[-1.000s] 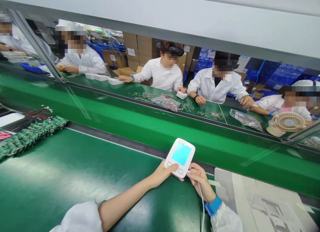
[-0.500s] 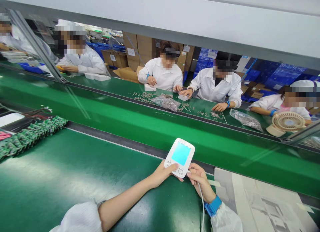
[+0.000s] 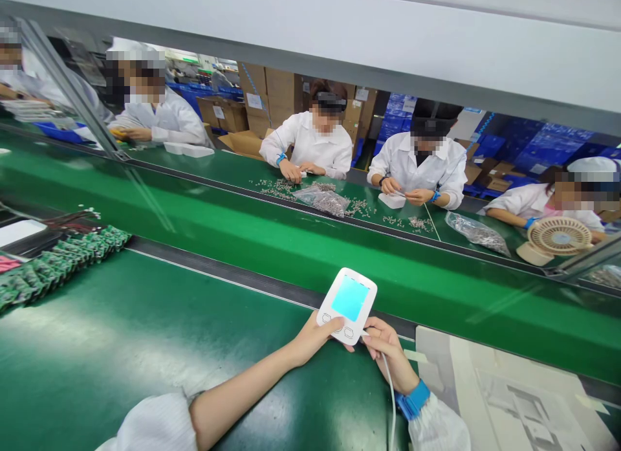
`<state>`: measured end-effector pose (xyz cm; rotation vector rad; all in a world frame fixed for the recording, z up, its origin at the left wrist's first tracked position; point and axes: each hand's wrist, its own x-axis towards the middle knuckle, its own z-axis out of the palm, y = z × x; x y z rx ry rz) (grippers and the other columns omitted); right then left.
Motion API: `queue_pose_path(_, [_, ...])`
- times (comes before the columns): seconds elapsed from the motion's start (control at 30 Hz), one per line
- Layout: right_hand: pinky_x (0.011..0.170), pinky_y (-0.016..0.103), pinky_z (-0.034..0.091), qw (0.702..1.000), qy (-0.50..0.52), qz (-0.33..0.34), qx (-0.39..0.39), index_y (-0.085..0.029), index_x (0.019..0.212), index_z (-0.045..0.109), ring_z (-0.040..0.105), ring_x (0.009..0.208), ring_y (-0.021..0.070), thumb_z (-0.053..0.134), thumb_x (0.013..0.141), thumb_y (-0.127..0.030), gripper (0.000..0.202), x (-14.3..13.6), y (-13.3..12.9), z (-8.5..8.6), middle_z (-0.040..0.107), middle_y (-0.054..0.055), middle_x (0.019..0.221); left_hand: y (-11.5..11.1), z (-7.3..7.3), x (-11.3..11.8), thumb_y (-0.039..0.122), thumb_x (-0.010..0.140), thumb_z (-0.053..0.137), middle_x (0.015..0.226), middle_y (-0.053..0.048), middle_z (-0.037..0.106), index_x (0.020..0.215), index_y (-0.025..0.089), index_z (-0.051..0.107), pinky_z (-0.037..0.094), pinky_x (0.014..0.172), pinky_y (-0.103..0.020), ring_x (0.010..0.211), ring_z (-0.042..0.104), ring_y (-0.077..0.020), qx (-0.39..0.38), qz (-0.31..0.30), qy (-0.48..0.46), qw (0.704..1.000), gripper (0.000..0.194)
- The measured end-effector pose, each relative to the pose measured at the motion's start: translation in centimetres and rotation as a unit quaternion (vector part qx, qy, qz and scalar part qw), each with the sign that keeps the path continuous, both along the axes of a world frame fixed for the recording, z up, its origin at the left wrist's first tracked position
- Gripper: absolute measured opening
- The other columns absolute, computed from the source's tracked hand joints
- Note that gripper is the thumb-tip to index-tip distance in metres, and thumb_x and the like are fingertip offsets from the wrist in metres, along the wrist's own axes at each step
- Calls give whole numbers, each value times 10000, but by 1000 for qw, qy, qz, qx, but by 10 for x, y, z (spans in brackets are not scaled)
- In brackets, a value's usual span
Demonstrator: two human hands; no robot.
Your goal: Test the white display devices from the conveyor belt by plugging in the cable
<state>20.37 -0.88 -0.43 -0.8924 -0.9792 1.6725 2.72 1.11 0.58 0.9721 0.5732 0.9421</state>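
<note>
Above the green desk (image 3: 218,321), the left hand (image 3: 310,341) grips a white handheld device (image 3: 346,307), its thumb (image 3: 334,325) lying across the outlined buttons (image 3: 348,332). The right hand (image 3: 389,352) has its fingers (image 3: 373,341) pinching a white cable (image 3: 391,389) at the device's lower edge. Marks atop the lit cyan screen (image 3: 350,299) — like the carton (image 3: 281,85) label (image 3: 254,101) behind — are too small to read.

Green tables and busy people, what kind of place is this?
Probably a factory: people in white coats work along a green table, with bags of tiny parts, and many green circuit boards lie in a row.
</note>
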Motion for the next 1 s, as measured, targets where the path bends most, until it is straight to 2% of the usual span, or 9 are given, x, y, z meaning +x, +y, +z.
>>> queue_pose_path(0.13, [505, 230, 326, 997, 78, -12, -19, -151, 953, 624, 367, 445, 88, 635, 694, -210, 265, 2, -1, 4, 468, -54, 453, -11, 13, 0, 316, 776, 568, 773, -119, 678, 875, 56, 645, 501, 687, -362, 673, 626, -224, 9, 68, 55, 996, 289])
queue_pose_path(0.23, [519, 263, 356, 992, 111, -32, -41, -171, 925, 641, 423, 462, 123, 608, 709, -249, 233, 4, -2, 2, 483, -42, 458, -28, 34, -2, 319, 739, 611, 777, -89, 685, 838, 84, 666, 496, 690, -302, 723, 622, -211, 0, 102, 75, 992, 261])
queue_pose_path(0.4, [553, 323, 393, 995, 74, -58, -39, -204, 770, 662, 517, 541, 189, 660, 656, -341, 178, 7, -3, -5, 599, 4, 531, -58, 74, -10, 363, 763, 565, 739, -76, 674, 851, 104, 678, 501, 631, -302, 696, 611, -222, 81, 37, 66, 994, 295])
queue_pose_path(0.53, [588, 353, 420, 995, 38, -80, -36, -231, 753, 665, 564, 653, 234, 682, 622, -407, 221, 4, -5, 1, 652, 25, 627, -68, 88, -15, 383, 772, 535, 796, -86, 669, 899, 117, 679, 502, 633, -315, 728, 605, -241, 114, 12, 63, 991, 328])
queue_pose_path(0.7, [626, 367, 435, 995, 38, -80, -35, -229, 798, 673, 579, 731, 256, 698, 596, -430, 285, 2, -6, 6, 683, 45, 746, -70, 90, -16, 430, 752, 545, 755, -88, 663, 875, 113, 685, 498, 603, -318, 687, 598, -240, 106, 15, 81, 991, 367])
queue_pose_path(0.8, [606, 345, 430, 995, 60, -68, -40, -214, 795, 676, 571, 705, 236, 701, 599, -407, 276, 4, -5, 1, 678, 47, 759, -66, 83, -14, 435, 745, 555, 752, -89, 666, 844, 104, 685, 496, 608, -321, 686, 601, -242, 90, 24, 86, 992, 369])
queue_pose_path(0.9, [539, 296, 403, 995, 75, -57, -42, -201, 784, 677, 536, 591, 178, 684, 637, -369, 224, 5, -4, -2, 652, 28, 677, -50, 64, -8, 406, 716, 600, 739, -84, 675, 795, 96, 679, 495, 634, -325, 687, 604, -237, 45, 82, 108, 990, 329])
queue_pose_path(1.0, [448, 234, 326, 999, 30, -28, -31, -163, 766, 673, 464, 473, 111, 655, 695, -337, 189, 3, -3, -1, 593, 9, 546, -25, 36, -4, 352, 699, 622, 724, -82, 682, 753, 85, 672, 489, 650, -315, 680, 609, -224, 11, 123, 126, 984, 276])
